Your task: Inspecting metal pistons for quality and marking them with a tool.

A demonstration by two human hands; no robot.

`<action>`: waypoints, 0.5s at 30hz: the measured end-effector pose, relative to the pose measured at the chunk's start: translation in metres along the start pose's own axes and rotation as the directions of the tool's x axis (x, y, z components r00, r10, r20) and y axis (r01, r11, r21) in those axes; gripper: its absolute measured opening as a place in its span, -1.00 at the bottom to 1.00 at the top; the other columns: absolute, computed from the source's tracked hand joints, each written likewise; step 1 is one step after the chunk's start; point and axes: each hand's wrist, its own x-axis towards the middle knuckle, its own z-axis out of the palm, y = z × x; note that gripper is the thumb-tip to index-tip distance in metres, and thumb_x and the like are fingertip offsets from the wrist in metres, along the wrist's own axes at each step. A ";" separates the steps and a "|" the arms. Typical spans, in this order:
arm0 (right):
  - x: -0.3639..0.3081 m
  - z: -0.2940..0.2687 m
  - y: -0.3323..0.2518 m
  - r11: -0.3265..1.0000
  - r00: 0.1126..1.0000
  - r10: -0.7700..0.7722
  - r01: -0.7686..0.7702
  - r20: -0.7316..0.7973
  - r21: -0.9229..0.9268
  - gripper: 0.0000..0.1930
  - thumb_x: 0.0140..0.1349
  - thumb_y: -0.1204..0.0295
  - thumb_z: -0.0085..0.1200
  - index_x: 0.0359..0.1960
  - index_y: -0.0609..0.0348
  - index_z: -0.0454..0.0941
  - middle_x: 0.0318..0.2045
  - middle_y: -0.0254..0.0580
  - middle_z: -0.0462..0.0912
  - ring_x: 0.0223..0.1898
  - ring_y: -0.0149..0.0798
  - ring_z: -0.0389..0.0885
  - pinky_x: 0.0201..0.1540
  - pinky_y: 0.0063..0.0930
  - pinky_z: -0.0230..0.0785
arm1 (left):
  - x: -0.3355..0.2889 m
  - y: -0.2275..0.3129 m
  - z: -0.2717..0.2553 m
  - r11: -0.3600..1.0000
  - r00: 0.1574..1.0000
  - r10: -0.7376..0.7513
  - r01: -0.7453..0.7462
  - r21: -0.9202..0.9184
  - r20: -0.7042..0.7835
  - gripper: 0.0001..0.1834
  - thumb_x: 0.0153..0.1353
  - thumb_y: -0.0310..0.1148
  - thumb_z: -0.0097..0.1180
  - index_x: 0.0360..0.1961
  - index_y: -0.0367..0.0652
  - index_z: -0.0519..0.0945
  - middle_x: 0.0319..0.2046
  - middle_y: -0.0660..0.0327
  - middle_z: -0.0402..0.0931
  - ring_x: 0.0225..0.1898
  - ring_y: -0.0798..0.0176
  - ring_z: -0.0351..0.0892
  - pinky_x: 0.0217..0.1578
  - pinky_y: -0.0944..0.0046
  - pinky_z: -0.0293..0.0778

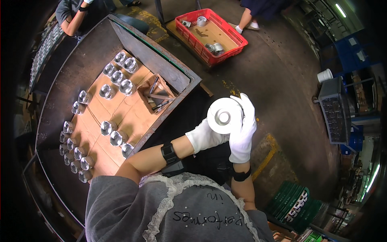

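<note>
A round silver engine piston (216,123) is held up in front of me, its circular face with a raised centre turned upward. My right hand (243,133), in a white glove, grips it along its right side with the fingers reaching past the far rim. My left hand (207,137), also gloved in white, holds it from below and left; its fingertips are hidden behind the piston. To the left, several similar pistons (117,138) stand on brown cardboard (93,121) in a metal-walled workbench (66,74).
A small cardboard box (171,97) with pens and tools sits at the bench's right edge. Beyond lies a red crate (238,43) with a few pistons. Green crates (282,200) stand at lower right, a grey cart (333,111) at far right. Two other people are at the far side.
</note>
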 end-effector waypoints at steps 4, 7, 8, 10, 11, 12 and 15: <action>0.000 0.000 0.010 0.999 0.999 -0.039 0.039 -0.013 0.009 -0.63 0.37 0.52 -0.13 0.18 0.36 0.35 0.00 0.08 0.59 0.05 -0.05 0.59 0.16 -0.29 0.36 | -0.002 -0.002 0.002 0.994 0.999 -0.035 0.032 -0.107 -0.028 -0.63 0.18 -0.45 0.15 0.05 -0.09 0.52 -0.01 0.16 0.56 0.06 0.12 0.51 0.12 0.19 0.42; 0.000 0.000 0.011 0.999 1.000 -0.030 0.030 -0.011 0.016 -0.63 0.37 0.52 -0.12 0.18 0.36 0.34 0.00 0.07 0.59 0.05 -0.05 0.59 0.17 -0.30 0.35 | -0.004 -0.003 -0.002 0.998 0.999 -0.049 0.049 -0.028 0.018 -0.65 0.34 -0.27 -0.12 0.09 -0.10 0.48 0.04 0.17 0.53 0.06 0.14 0.54 0.08 0.15 0.49; 0.000 0.000 0.011 0.999 1.000 -0.028 0.028 -0.013 0.015 -0.63 0.36 0.53 -0.12 0.19 0.37 0.34 0.00 0.07 0.59 0.05 -0.06 0.58 0.17 -0.30 0.35 | -0.005 -0.002 -0.003 0.997 0.995 -0.073 0.072 0.029 0.067 -0.56 0.50 -0.10 -0.37 0.14 -0.11 0.43 0.09 0.17 0.50 0.07 0.15 0.56 0.05 0.11 0.54; 0.001 0.000 0.010 0.999 1.000 -0.027 0.028 -0.011 0.020 -0.62 0.35 0.53 -0.11 0.19 0.37 0.34 0.00 0.07 0.59 0.05 -0.07 0.58 0.17 -0.30 0.35 | -0.005 0.002 -0.003 0.995 0.995 -0.086 0.083 0.048 0.060 -0.56 0.50 -0.10 -0.37 0.13 -0.11 0.43 0.09 0.17 0.50 0.07 0.16 0.56 0.05 0.12 0.54; 0.002 -0.002 0.008 0.999 1.000 -0.018 0.018 0.005 0.041 -0.61 0.34 0.55 -0.10 0.19 0.38 0.33 0.00 0.06 0.59 0.05 -0.09 0.58 0.18 -0.30 0.34 | -0.004 0.006 -0.003 0.993 0.994 -0.098 0.094 0.066 0.053 -0.57 0.50 -0.11 -0.36 0.13 -0.11 0.43 0.09 0.17 0.50 0.07 0.16 0.56 0.04 0.13 0.54; 0.003 -0.002 0.009 0.998 1.000 -0.011 0.009 0.028 0.067 -0.60 0.32 0.58 -0.10 0.20 0.38 0.33 0.00 0.06 0.59 0.06 -0.11 0.57 0.19 -0.31 0.34 | -0.002 0.022 -0.005 0.993 0.994 -0.100 0.097 0.073 0.040 -0.57 0.50 -0.11 -0.36 0.13 -0.11 0.43 0.09 0.17 0.50 0.07 0.16 0.56 0.04 0.13 0.54; -0.003 -0.009 -0.009 0.990 0.994 -0.053 0.040 0.100 0.132 -0.11 0.00 0.58 0.31 0.35 0.42 0.03 0.15 0.05 0.46 0.14 -0.13 0.48 0.22 -0.32 0.31 | -0.010 0.004 -0.002 0.994 0.991 -0.108 0.106 -0.030 -0.080 -0.61 0.42 -0.18 -0.09 0.15 -0.15 0.42 0.07 0.13 0.51 0.05 0.15 0.56 0.03 0.15 0.53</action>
